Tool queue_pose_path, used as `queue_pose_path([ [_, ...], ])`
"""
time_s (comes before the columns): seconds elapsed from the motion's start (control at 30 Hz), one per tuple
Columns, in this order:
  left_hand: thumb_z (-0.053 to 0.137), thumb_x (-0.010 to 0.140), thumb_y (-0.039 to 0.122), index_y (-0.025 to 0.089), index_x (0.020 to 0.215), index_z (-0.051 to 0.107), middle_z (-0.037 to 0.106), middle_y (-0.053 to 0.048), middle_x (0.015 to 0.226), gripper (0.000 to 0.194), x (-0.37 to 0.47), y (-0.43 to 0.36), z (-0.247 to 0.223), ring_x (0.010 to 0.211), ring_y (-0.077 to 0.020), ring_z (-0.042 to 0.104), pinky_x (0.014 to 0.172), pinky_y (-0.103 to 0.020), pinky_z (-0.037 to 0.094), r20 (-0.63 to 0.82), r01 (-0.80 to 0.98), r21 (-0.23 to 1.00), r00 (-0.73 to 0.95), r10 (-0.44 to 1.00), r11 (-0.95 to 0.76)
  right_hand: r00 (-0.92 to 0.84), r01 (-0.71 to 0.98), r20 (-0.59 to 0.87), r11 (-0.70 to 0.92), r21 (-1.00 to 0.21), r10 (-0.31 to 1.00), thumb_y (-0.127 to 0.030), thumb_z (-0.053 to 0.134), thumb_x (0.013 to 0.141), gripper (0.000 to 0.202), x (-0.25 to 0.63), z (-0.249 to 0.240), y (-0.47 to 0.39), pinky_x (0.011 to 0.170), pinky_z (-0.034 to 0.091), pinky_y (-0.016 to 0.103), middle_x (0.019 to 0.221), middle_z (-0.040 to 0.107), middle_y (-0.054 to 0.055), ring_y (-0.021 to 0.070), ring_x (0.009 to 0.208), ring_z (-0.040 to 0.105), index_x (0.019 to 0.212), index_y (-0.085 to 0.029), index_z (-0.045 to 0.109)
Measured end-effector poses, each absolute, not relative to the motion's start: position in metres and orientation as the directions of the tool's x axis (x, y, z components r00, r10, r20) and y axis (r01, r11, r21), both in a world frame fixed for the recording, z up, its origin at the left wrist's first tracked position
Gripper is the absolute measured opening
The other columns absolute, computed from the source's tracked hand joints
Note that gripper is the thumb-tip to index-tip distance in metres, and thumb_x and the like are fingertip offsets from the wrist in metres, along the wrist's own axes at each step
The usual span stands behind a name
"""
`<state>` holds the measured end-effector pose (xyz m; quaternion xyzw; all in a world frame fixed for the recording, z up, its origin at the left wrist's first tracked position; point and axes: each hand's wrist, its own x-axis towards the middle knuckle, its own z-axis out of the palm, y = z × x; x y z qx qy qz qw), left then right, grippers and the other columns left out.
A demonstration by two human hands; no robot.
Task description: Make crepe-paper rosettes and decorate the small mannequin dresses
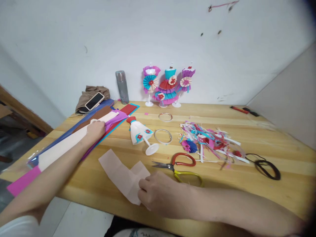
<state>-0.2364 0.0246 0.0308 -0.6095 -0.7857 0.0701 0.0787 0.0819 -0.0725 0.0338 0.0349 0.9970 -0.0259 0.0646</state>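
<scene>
My right hand (164, 194) is closed on one end of a pale, thin, creased paper strip (117, 174) near the table's front edge. My left hand (96, 129) reaches to the stack of coloured paper at the left, its fingers curled on a long cream paper sheet (64, 149). Purple paper (117, 119) lies just beyond those fingers. Between and beyond my hands, a small dress form (141, 132) in a white paper dress with red flowers lies tilted on its side. Scissors (170, 166) with one red and one yellow handle lie open-bladed beyond my right hand.
Three decorated paper dress forms (170, 82) stand by the wall, with a grey bottle (122, 87) to their left. A phone (95, 101) rests on brown cloth (85, 93). Paper scraps (204, 138), wire rings (163, 136) and a dark cord loop (268, 169) lie on the table.
</scene>
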Motion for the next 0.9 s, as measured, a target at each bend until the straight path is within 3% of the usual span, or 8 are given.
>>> queue_pose_path([
  [0.27, 0.032, 0.093, 0.022, 0.009, 0.100, 0.065, 0.069, -0.020, 0.095, 0.036, -0.254, 0.028, 0.063, 0.090, -0.0326, 0.065, 0.073, -0.036, 0.046, 0.089, 0.953, -0.244, -0.160, 0.983, 0.178, -0.990, 0.047, -0.135, 0.996, -0.075, 0.036, -0.018, 0.051, 0.086, 0.022, 0.079, 0.031, -0.072, 0.044, 0.050, 0.033, 0.082, 0.071, 0.008, 0.0208, 0.066, 0.067, 0.091, -0.015, 0.072],
  [0.47, 0.017, 0.096, 0.016, 0.004, 0.127, 0.051, 0.061, -0.028, 0.116, 0.046, -0.242, 0.016, 0.058, 0.108, -0.0369, 0.060, 0.082, -0.043, 0.044, 0.157, 0.950, -0.273, -0.112, 0.981, 0.152, -0.999, 0.036, -0.025, 0.998, -0.060, 0.034, -0.020, 0.053, 0.082, 0.020, 0.078, 0.018, -0.071, 0.040, 0.048, 0.033, 0.079, 0.074, 0.009, 0.0209, 0.061, 0.067, 0.085, -0.020, 0.073],
  [0.57, 0.025, 0.093, 0.012, 0.007, 0.118, 0.058, 0.064, -0.027, 0.112, 0.041, -0.235, 0.013, 0.041, 0.108, -0.0360, 0.061, 0.081, -0.042, 0.046, 0.096, 0.955, -0.264, -0.112, 0.989, 0.134, -0.999, 0.028, -0.016, 0.998, -0.056, 0.027, -0.021, 0.054, 0.081, 0.020, 0.078, 0.013, -0.071, 0.038, 0.046, 0.033, 0.078, 0.073, 0.008, 0.0208, 0.059, 0.067, 0.086, -0.021, 0.074],
  [0.67, 0.038, 0.093, 0.029, 0.011, 0.120, 0.057, 0.067, -0.024, 0.107, 0.038, -0.232, 0.011, 0.035, 0.102, -0.0378, 0.063, 0.079, -0.044, 0.048, 0.037, 0.955, -0.256, -0.144, 0.989, 0.149, -0.999, 0.028, -0.033, 0.998, -0.057, 0.026, -0.020, 0.053, 0.082, 0.021, 0.079, 0.013, -0.071, 0.039, 0.047, 0.032, 0.078, 0.073, 0.008, 0.0205, 0.059, 0.066, 0.087, -0.018, 0.074],
  [0.77, 0.042, 0.091, 0.052, 0.014, 0.136, 0.044, 0.067, -0.022, 0.113, 0.059, -0.229, 0.008, 0.036, 0.105, -0.0390, 0.062, 0.080, -0.046, 0.049, -0.018, 0.949, -0.270, -0.175, 0.984, 0.164, -0.999, 0.022, -0.035, 0.997, -0.068, 0.019, -0.020, 0.050, 0.084, 0.024, 0.079, 0.017, -0.071, 0.040, 0.048, 0.033, 0.078, 0.072, 0.009, 0.0210, 0.061, 0.066, 0.088, -0.017, 0.073],
  [0.9, 0.038, 0.094, 0.045, 0.015, 0.126, 0.052, 0.064, -0.021, 0.119, 0.046, -0.227, 0.009, 0.030, 0.113, -0.0396, 0.057, 0.082, -0.047, 0.049, -0.088, 0.929, -0.342, -0.183, 0.979, 0.143, -0.999, 0.016, -0.030, 0.998, -0.068, 0.014, -0.019, 0.049, 0.085, 0.025, 0.080, 0.019, -0.072, 0.040, 0.046, 0.034, 0.079, 0.073, 0.009, 0.0212, 0.060, 0.065, 0.093, -0.017, 0.072],
])
